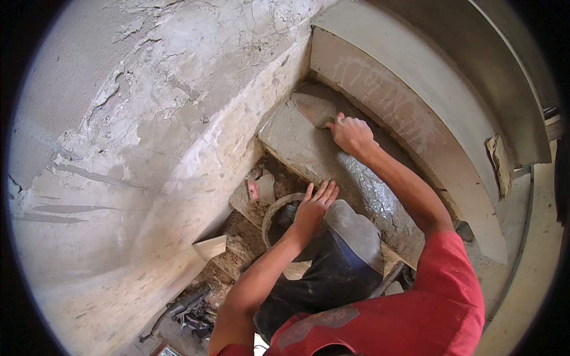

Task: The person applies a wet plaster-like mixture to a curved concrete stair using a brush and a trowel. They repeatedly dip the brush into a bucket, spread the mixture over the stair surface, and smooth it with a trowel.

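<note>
My right hand (350, 133) grips a steel trowel (312, 108), its blade lying on wet grey mortar (284, 137) spread over a step, near the inner corner by the wall. Below it, my left hand (317, 202) has its fingers spread at the front edge of the mortared step, just above a bucket (266, 225), whose inside is partly hidden by my arm and knee. To the left of the bucket sits a pale piece with a pink end (254, 190) that I cannot make out.
A flaking plastered wall (101, 148) rises on the left. A tiled riser (404, 115) and higher step run along the right, with a broken board (499, 163) against them. Rubble and scattered dark tools (196, 314) lie on the lower step at the bottom left.
</note>
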Available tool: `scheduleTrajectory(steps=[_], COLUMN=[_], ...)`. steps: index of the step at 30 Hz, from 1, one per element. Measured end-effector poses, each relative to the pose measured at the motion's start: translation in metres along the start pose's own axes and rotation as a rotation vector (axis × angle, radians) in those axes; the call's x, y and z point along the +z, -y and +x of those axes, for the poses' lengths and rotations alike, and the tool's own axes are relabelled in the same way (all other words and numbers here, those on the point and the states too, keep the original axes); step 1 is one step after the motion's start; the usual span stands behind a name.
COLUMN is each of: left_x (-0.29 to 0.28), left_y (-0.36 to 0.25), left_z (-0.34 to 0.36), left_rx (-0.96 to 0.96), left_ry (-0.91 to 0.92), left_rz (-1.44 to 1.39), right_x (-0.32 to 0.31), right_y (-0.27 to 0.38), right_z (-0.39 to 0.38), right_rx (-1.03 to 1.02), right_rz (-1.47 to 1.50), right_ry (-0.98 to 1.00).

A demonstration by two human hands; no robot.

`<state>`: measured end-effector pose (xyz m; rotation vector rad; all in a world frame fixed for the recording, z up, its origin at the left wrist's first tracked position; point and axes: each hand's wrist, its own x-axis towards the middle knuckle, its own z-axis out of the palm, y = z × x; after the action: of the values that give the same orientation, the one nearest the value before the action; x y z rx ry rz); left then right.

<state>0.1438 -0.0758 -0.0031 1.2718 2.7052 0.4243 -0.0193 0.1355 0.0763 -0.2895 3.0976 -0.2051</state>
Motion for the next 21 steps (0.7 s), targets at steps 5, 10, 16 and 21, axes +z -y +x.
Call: scheduleTrajectory(steps=[5,10,16,21], left_x=[-0.005,0.002,0.029,0.017], left_y=[-0.004,-0.004,0.005,-0.004], left_z=[0.002,-0.001,0.003,-0.002], left_rx=[-0.024,-0.018,0.000,-0.029], left_ry=[0.046,0.067,0.013,0.069], left_rz=[0.024,0.235,0.302,0.125], right_x=[0.010,0.003,-0.016,-0.007], right_y=[-0.018,-0.016,-0.015,-0.020], right_z=[0.024,0.039,0.018,0.023], right_rx=[0.088,0.146,0.284,0.224], right_rz=[-0.045,0.027,0.131,0.072], right_ry=[-0.055,-0.002,0.238,0.028])
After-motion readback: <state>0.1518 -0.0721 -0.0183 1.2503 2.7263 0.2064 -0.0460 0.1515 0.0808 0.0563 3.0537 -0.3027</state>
